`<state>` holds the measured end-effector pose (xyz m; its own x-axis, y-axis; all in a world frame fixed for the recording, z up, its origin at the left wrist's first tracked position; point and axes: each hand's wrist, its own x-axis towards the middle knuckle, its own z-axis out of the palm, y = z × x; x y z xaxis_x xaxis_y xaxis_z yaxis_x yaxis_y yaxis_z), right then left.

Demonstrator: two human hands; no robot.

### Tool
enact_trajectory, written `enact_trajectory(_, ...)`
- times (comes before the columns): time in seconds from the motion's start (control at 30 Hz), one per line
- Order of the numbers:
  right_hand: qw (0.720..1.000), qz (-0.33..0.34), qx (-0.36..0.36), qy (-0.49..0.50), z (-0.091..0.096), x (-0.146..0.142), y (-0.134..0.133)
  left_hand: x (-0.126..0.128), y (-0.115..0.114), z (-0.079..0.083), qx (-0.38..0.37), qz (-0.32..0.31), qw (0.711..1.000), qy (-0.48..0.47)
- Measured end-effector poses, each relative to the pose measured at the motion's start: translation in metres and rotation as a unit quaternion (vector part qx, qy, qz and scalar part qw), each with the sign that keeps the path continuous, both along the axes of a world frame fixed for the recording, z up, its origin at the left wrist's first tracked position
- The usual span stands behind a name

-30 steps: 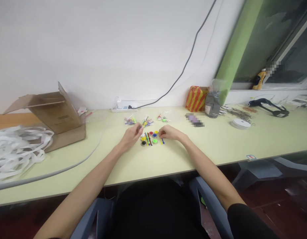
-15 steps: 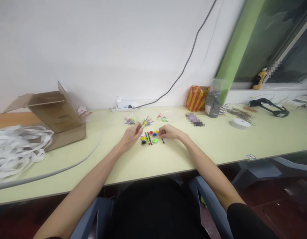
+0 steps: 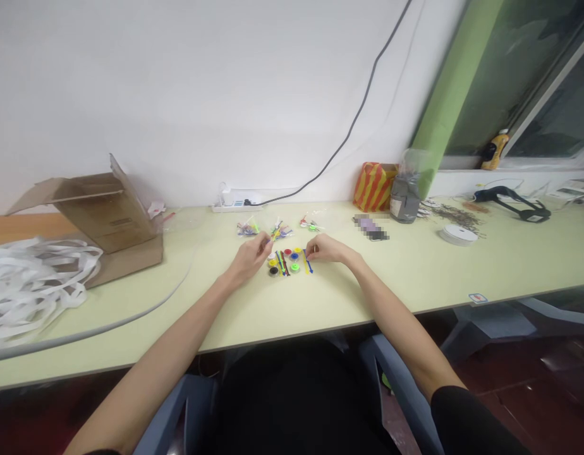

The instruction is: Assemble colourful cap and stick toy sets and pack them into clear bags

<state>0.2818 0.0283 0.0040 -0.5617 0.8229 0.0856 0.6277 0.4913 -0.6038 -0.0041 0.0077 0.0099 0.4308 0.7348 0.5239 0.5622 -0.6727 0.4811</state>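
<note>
My left hand (image 3: 252, 254) is closed in a pinch at the left of a small group of coloured parts. Something yellow shows by its fingertips, but I cannot make out what is held. My right hand (image 3: 326, 248) has its fingertips drawn together on the upper part of a thin blue arrow (image 3: 310, 265), with a yellow strip (image 3: 305, 261) just left of it. Between the hands lie several round discs, among them a green one (image 3: 295, 268), a black one (image 3: 273, 271) and a red one (image 3: 287, 252). Thin coloured arrows (image 3: 282, 264) lie side by side among them.
Small clear bags of coloured parts (image 3: 248, 228) lie behind the hands, before a power strip (image 3: 235, 205). Left are a cardboard box (image 3: 107, 215) and white ribbon (image 3: 31, 284). Right are a striped bag (image 3: 375, 186), a phone (image 3: 370, 227) and a white roll (image 3: 457, 235).
My right hand has shifted slightly right and away from the discs, so more of the blue arrow and yellow strip shows. My left hand is nearly still.
</note>
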Motion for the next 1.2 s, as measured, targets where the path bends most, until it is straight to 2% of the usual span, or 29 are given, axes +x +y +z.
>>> enact_trajectory(0.5,1.0,-0.006,0.021,-0.016,-0.0029,-0.002,-0.0008,-0.0002,-0.0004,-0.0008,-0.002,0.001,1.0,0.001)
enact_trajectory(0.77,1.0,-0.01,-0.012,-0.016,0.0005,0.0031,-0.0008,0.0001,0.0005,-0.0006,-0.004,0.002,1.0,0.003)
enact_trajectory(1.2,1.0,-0.001,-0.003,-0.007,-0.0024,-0.0006,-0.0012,0.0003,0.0002,-0.0001,-0.008,0.0,1.0,0.002)
